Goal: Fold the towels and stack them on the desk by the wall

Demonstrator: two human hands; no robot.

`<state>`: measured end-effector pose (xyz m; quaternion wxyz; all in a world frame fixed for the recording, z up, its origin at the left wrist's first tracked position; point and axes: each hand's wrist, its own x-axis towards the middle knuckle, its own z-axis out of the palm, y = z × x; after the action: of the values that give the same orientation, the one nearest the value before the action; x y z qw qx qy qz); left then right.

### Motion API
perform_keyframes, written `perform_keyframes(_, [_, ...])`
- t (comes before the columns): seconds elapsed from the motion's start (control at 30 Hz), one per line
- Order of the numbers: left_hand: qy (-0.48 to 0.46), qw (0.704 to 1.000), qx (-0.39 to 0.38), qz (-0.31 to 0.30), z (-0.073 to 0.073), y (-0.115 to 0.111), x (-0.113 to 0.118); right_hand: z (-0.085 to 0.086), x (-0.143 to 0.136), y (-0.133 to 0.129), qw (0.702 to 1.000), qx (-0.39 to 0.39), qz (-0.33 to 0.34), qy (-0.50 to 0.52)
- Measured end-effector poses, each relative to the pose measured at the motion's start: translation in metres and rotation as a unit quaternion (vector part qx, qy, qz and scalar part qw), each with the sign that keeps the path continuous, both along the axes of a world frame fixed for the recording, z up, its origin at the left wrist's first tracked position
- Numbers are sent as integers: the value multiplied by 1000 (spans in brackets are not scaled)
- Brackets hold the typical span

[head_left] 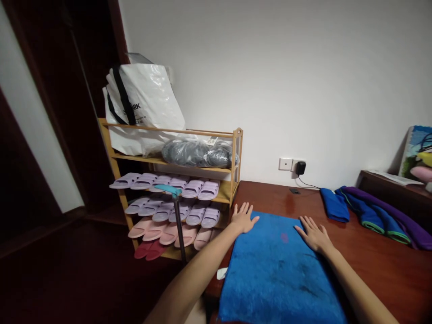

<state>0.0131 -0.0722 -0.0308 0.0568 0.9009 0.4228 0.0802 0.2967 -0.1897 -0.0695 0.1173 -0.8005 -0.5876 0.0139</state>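
Note:
A blue towel (276, 265) with dark stains and a small reddish mark lies spread on the reddish-brown table (367, 252), reaching its front edge. At the towel's far left corner rests my left hand (243, 218), palm down with fingers stretched out, partly on the cloth. My right hand (315, 235) lies flat at the far right corner, its fingers spread over the towel's edge and the bare wood. Neither hand grips anything.
A folded blue cloth (334, 205) and rolled blue and purple towels (381, 216) lie at the table's right. A black charger (300, 168) sits in the wall socket. Left stands a shoe rack (236, 148) with slippers (209, 190), a white bag (151, 99) and a blue-topped pole (178, 220).

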Motion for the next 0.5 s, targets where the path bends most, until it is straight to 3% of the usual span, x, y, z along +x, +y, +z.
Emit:
perform_keyframes(0.07, [-16,1000,24,10,10,-20,-9,8,-9,-20,1000,24,-11,-13])
perform_keyframes(0.13, [-29,998,42,-23,14,-47,-25,11,-25,-46,999,37,15,-8])
perform_keyframes(0.2, [-40,989,47,-137,10,-71,-45,9,-42,-73,996,22,84,23])
perform_keyframes(0.27, [-16,984,13,-177,2,-87,-62,4,-53,-94,991,-9,126,50])
perform_keyframes(0.37, [23,989,-40,-137,-3,-84,-72,1,-54,-100,989,-34,133,52])
perform_keyframes(0.5, [61,990,-46,-118,10,-60,-57,10,-40,-72,990,-24,134,33])
